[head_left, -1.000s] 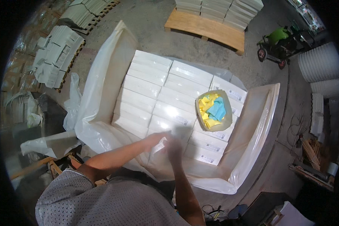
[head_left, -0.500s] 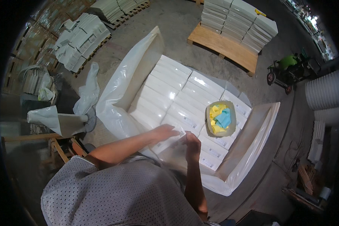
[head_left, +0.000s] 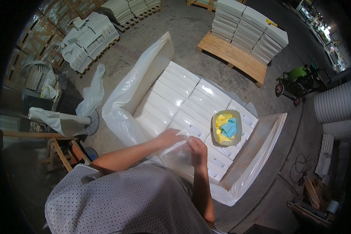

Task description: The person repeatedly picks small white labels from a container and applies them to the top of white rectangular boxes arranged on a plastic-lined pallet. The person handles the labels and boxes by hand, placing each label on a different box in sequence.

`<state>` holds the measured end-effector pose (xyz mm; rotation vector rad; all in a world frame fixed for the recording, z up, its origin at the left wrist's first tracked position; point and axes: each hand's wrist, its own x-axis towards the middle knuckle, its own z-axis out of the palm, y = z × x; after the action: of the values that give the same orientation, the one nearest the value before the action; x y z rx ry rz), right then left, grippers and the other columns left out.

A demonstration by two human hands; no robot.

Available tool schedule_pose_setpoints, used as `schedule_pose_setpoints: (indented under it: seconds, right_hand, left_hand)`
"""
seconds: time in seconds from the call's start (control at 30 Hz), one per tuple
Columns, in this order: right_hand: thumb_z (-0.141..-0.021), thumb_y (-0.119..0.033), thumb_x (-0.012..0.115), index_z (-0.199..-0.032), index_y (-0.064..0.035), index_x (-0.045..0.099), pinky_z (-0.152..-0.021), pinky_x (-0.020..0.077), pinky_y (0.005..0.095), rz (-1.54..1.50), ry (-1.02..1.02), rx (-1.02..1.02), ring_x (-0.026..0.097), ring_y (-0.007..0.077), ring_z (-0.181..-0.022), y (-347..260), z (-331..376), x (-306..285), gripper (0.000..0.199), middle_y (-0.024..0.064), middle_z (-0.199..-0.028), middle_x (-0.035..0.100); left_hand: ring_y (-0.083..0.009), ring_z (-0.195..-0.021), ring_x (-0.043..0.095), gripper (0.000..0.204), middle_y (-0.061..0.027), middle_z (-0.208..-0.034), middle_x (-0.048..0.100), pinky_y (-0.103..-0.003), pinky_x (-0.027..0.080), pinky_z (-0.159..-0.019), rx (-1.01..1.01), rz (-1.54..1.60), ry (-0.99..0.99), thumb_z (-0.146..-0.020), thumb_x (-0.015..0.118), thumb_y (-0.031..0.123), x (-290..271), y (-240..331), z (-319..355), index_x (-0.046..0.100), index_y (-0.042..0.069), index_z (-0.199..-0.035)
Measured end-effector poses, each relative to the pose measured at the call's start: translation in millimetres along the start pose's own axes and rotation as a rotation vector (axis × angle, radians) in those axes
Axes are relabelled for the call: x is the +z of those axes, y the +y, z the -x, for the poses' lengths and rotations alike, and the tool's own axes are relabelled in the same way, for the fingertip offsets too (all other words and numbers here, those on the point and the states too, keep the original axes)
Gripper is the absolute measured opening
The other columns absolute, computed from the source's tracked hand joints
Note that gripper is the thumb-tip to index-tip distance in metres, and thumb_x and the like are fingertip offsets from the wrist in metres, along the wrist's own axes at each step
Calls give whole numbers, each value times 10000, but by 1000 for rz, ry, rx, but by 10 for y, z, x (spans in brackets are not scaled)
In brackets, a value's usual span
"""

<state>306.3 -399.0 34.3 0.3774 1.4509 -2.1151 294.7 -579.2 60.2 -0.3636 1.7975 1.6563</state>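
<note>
Both hands hold translucent plastic film (head_left: 177, 153) at the near edge of a large lined crate. My left hand (head_left: 168, 138) is closed on the film's upper edge. My right hand (head_left: 198, 150) grips the same edge close by, fingers curled. I cannot tell whether this film is part of the white plastic liner (head_left: 123, 113) draped over the crate walls. Under and beyond my hands lie rows of white packs (head_left: 163, 95), some with printed labels. On the packs at the right stands an oval tub (head_left: 240, 126) holding yellow and light-blue cloths or papers (head_left: 228, 128).
Stacked white packs (head_left: 251, 23) stand on a wooden pallet (head_left: 230, 56) at the far right. A green wheeled machine (head_left: 296, 74) is beyond the crate's right side. At left are a film roll (head_left: 60, 121), a wooden frame (head_left: 60, 154) and another loaded pallet (head_left: 89, 41).
The film between my hands is bunched and raised more at its edge, and my right hand has turned slightly. The whole view has shifted a little; the packs and tub appear unmoved.
</note>
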Motion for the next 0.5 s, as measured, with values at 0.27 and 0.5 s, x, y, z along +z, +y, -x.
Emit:
schedule_pose_setpoints:
  seconds: [0.27, 0.5]
  right_hand:
    - [-883, -163, 607, -984, 56, 661, -692, 449, 258, 74, 46, -72, 578, 133, -766, 20, 23, 32, 248, 79, -844, 655]
    - [-877, -180, 623, -978, 43, 673, -654, 441, 245, 188, 96, -113, 552, 114, -699, 77, -20, 7, 250, 56, -800, 660]
  left_hand:
    - [-141, -529, 608, 312, -78, -684, 642, -274, 504, -511, 139, -280, 66, -959, 539, 255, -15, -32, 5, 622, -45, -989]
    - [-133, -530, 602, 301, -69, -675, 637, -276, 502, -524, 179, -341, 70, -963, 531, 247, -20, -25, -5, 628, -38, -981]
